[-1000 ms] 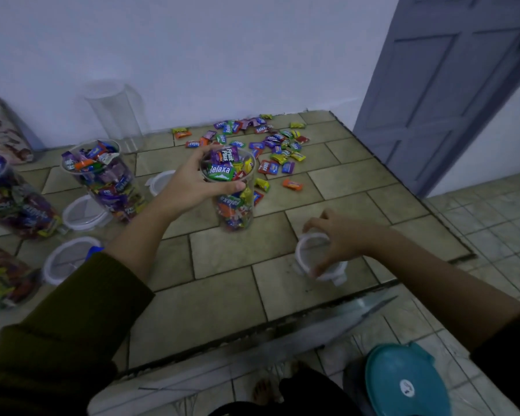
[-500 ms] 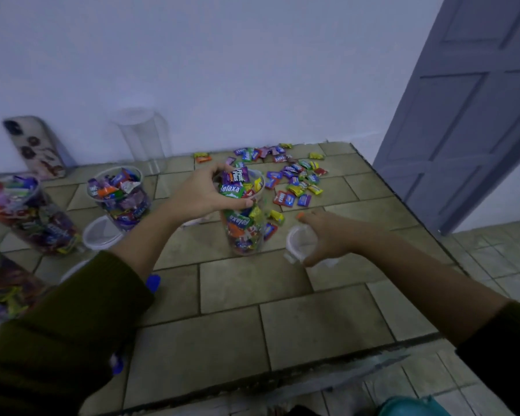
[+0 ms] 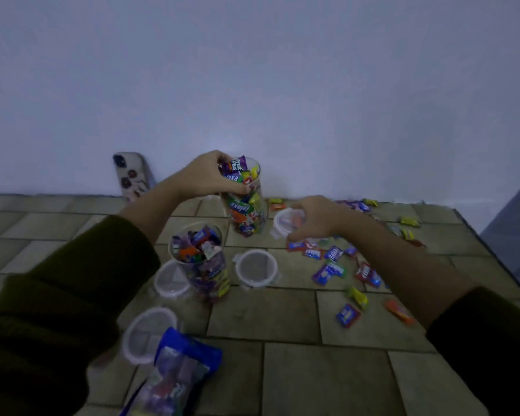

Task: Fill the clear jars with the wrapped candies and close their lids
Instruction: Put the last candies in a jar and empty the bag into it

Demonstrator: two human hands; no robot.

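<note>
a person's left hand (image 3: 204, 177) grips the top of a clear jar (image 3: 246, 211) heaped with wrapped candies, close to the wall. the right hand (image 3: 315, 219), just beside it, pinches a white lid (image 3: 284, 222). capping appears to be the step in hand: next, the lid needs centring over the mouth and pressing down. a 2nd full jar (image 3: 198, 259) stands open among 3 spare lids (image 3: 255, 268).

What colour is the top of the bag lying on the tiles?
Blue; the rest of the bag looks clear. The head view shows it best.
</note>
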